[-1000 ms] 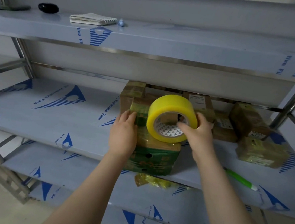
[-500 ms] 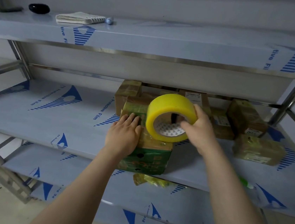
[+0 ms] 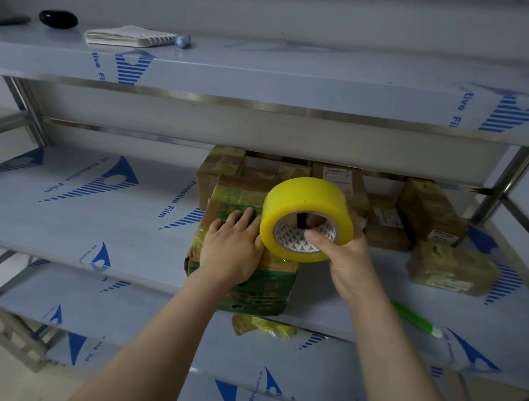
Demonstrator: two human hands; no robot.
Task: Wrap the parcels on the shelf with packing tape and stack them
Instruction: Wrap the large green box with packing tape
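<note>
A green and brown carton [image 3: 259, 290] stands at the front edge of the middle shelf [image 3: 90, 213]. My left hand [image 3: 233, 246] lies flat on its top with straight fingers. My right hand [image 3: 340, 258] grips a big roll of yellow packing tape [image 3: 307, 218], thumb inside the core, holding it just above the carton's right side. Behind and to the right lie several brown taped parcels, among them one at the back left [image 3: 220, 172] and one at the right [image 3: 453, 269].
A green marker [image 3: 414, 319] lies on the middle shelf by my right forearm. Crumpled yellow tape [image 3: 262, 327] sits on the shelf below. The upper shelf [image 3: 302, 86] carries a notebook [image 3: 130, 36] and a black object [image 3: 58, 18]. Steel posts stand at both sides.
My left hand has slid from the carton's left side up onto its top. The tape roll in my right hand has tilted slightly; the view has shifted a little.
</note>
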